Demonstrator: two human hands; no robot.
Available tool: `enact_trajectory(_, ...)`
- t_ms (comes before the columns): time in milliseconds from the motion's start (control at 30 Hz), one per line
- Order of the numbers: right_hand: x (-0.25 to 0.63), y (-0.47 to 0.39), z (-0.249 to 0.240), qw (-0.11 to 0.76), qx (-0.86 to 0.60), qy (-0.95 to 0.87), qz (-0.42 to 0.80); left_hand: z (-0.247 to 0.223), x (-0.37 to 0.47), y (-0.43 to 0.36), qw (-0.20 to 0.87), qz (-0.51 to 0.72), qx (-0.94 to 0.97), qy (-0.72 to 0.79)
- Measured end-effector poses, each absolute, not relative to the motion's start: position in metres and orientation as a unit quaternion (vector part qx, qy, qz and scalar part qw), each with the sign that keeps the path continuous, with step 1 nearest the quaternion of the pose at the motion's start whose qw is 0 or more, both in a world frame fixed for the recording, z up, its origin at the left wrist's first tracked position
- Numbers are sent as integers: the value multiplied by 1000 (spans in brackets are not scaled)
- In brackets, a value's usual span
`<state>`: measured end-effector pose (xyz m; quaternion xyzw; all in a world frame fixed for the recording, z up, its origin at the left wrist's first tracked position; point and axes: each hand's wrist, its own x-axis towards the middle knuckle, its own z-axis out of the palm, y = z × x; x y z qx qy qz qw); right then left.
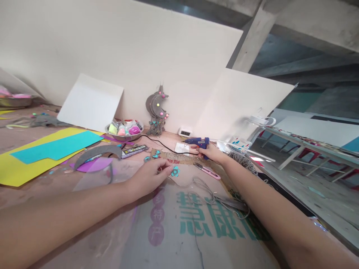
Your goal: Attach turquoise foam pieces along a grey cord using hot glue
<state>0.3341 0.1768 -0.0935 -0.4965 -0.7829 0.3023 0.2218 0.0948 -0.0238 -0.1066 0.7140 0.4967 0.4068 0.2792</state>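
My left hand [153,173] is closed in a pinch at the middle of the table, just left of a small turquoise flower [175,171]; what its fingertips hold is too small to make out. My right hand [209,152] reaches forward and has its fingers round the handle of a blue glue gun [196,141], whose nozzle points left. A white pad [181,148] lies below the nozzle. Between and below the hands are a pink craft knife [210,172] and loose grey cord [202,190] on a plastic sheet with printed characters [196,231].
A basket [125,136] of coloured clay packs stands at the back, beside a grey moon decoration [157,106]. Yellow sheet [17,173] and turquoise sheet [58,146] lie left. Grey yarn [242,162] sits beyond my right forearm. A black cable [159,142] crosses the table.
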Motion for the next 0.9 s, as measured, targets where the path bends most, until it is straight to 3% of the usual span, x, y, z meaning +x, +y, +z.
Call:
enact_trajectory(367, 311, 165, -89, 226, -495, -785, 298, -108, 95, -24, 286, 408, 711, 496)
enact_trajectory(700, 308, 159, -66, 296, -492, -775, 262, -109, 94, -23, 296, 418, 697, 502)
enact_trajectory(900, 333, 93, -54, 344, -406, -774, 342, -110, 93, -23, 295, 417, 692, 510)
